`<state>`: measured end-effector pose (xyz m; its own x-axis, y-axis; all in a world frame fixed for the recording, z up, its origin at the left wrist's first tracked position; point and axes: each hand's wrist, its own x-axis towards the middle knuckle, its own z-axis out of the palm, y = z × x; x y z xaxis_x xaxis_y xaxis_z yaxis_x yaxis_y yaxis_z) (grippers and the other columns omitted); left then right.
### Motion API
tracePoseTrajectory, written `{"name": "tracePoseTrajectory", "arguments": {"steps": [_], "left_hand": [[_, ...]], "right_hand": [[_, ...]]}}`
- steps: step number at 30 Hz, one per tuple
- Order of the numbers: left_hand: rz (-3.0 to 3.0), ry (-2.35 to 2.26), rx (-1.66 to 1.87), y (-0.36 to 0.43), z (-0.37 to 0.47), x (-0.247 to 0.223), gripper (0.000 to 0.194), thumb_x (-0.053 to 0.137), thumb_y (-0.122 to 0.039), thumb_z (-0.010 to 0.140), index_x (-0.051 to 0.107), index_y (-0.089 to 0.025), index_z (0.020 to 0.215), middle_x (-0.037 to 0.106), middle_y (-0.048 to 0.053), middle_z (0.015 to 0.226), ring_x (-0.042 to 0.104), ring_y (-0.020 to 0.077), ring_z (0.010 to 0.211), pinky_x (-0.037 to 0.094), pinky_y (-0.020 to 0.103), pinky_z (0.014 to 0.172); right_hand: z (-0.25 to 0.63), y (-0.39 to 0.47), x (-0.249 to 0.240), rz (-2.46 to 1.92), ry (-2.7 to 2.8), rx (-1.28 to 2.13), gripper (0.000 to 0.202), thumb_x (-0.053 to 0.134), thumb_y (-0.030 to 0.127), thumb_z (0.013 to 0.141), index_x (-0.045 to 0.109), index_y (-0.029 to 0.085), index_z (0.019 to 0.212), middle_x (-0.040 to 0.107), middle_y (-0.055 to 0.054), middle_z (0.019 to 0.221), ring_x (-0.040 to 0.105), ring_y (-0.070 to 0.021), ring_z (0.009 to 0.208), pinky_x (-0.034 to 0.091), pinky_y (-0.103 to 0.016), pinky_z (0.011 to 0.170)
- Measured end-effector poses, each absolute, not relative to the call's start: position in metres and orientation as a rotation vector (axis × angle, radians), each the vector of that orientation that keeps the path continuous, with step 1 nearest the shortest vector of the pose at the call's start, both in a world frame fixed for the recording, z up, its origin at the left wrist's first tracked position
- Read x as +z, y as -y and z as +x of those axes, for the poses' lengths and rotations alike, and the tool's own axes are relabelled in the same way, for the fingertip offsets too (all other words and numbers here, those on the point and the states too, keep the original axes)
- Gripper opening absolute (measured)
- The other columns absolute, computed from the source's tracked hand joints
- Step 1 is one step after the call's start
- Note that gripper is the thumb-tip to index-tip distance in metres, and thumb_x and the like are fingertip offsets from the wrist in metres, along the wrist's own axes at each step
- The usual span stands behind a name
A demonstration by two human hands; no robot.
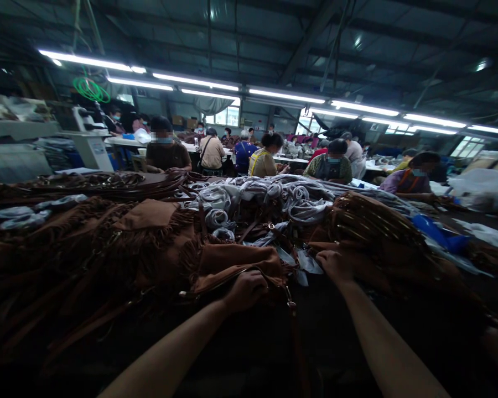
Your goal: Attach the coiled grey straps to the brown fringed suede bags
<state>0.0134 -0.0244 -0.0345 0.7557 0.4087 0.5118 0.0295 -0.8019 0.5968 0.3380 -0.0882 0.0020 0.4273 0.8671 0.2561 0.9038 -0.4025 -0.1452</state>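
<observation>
A brown suede-like bag (240,258) lies in front of me, its zipped opening facing my body. My left hand (247,288) is closed on the edge of that opening, and the fingertips are tucked out of sight. From the bag's right end a brown strap (295,331) with a metal buckle (291,304) hangs toward me. To the right, my right hand (334,264) has its fingers curled together beside crumpled clear plastic (309,262) and the edge of brown material. What those fingers hold, if anything, I cannot make out.
Fringed brown bags (149,221) are heaped on the left, and stacked brown bags with metal zips (369,221) on the right. Behind lie straps wrapped in pale plastic (249,190). A blue bundle (440,233) is at far right. Several people sit across the table and beyond.
</observation>
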Motion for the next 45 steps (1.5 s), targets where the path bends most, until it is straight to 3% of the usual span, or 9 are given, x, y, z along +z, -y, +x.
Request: {"name": "tracePoseTrajectory", "arguments": {"steps": [4,23,30,39,45], "left_hand": [[2.381,-0.352,0.878,0.026,0.014,-0.035,0.011,0.054,-0.021,0.086,0.061,-0.016,0.078,0.064,0.004,0.083,0.055,0.0149,0.076,0.039,0.027,0.069],[2.382,-0.349,0.903,0.025,0.017,-0.039,0.017,0.051,-0.023,0.088,0.058,-0.016,0.074,0.062,0.004,0.078,0.054,0.0144,0.073,0.037,0.027,0.068],[2.353,-0.323,0.911,0.026,0.016,-0.038,0.017,0.050,-0.023,0.088,0.058,-0.016,0.074,0.062,0.004,0.080,0.055,0.0145,0.075,0.039,0.026,0.068],[2.347,-0.312,0.935,0.025,0.017,-0.039,0.020,0.049,-0.025,0.088,0.059,-0.016,0.074,0.062,0.005,0.079,0.055,0.0146,0.073,0.040,0.027,0.068],[2.349,-0.309,0.933,0.026,0.016,-0.035,0.018,0.051,-0.023,0.087,0.060,-0.015,0.073,0.061,0.005,0.077,0.054,0.0145,0.072,0.039,0.026,0.066]], "right_hand": [[0.338,0.087,0.001,-2.460,1.567,-0.203,0.019,0.058,0.029,0.080,0.074,0.025,0.088,0.072,-0.004,0.092,0.063,-0.0175,0.089,0.043,-0.024,0.076],[0.361,0.089,-0.009,-2.398,1.638,-0.277,0.022,0.053,0.027,0.086,0.073,0.021,0.090,0.069,-0.006,0.094,0.060,-0.0187,0.094,0.042,-0.026,0.080],[0.377,0.079,0.002,-2.174,1.676,-0.103,0.024,0.051,0.029,0.084,0.074,0.019,0.084,0.071,-0.006,0.094,0.062,-0.0182,0.092,0.042,-0.027,0.083],[0.377,0.072,0.005,-1.850,1.605,0.130,0.025,0.053,0.039,0.081,0.073,0.023,0.084,0.071,-0.003,0.108,0.064,-0.0208,0.097,0.046,-0.031,0.088],[0.373,0.068,0.006,-1.897,1.640,0.063,0.024,0.055,0.036,0.079,0.075,0.024,0.081,0.072,-0.003,0.105,0.065,-0.0230,0.098,0.046,-0.033,0.091]]}}
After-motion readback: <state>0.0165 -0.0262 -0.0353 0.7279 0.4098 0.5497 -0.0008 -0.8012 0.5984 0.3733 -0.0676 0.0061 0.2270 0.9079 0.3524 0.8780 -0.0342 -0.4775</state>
